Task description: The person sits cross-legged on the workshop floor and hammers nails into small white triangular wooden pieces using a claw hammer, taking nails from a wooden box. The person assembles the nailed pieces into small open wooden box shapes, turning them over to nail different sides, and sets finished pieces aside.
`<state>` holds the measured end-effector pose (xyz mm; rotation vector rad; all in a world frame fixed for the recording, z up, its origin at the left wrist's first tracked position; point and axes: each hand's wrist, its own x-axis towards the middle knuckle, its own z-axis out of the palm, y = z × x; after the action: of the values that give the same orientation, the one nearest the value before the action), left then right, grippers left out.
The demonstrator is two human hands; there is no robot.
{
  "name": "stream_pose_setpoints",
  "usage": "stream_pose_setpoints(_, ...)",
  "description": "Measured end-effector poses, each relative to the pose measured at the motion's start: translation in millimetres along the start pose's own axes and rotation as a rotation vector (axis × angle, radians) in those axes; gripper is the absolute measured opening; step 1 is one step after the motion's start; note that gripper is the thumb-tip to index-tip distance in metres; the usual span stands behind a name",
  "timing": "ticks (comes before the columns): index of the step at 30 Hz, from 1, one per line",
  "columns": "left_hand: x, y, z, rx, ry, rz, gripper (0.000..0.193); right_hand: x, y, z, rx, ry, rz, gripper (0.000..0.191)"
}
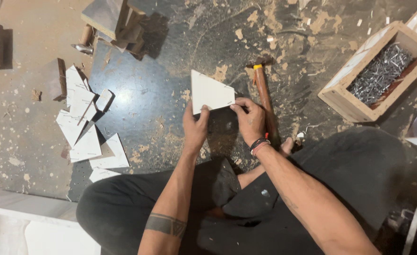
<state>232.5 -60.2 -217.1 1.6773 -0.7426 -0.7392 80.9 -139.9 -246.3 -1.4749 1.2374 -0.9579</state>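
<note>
I see the left hand (195,127) and right hand (249,119) both pinching the lower edge of a white four-sided panel (210,93), fingers pressed together on it, held just above the dark floor (147,94) near its mid area. A hammer (264,92) lies just beside the right hand. Open wooden box (354,101) w/ grey nails (380,72) sits toward the top-right corner; white offcuts (83,127) pile up by the floor's left edge.

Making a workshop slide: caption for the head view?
Both hands, left hand and right hand, hold a white board piece beside a hammer.
</note>
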Motion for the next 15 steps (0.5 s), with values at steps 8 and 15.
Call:
stream_pose_setpoints(8, 25, -9, -14, -0.069, 0.053, 0.033, 0.041, 23, -12, 30, -0.026, -0.037, 0.012, 0.015)
stream_pose_setpoints(15, 28, -15, -14, 0.004, 0.078, 0.050, 0.041, 19, -6, 34, -0.071, -0.025, -0.066, 0.018)
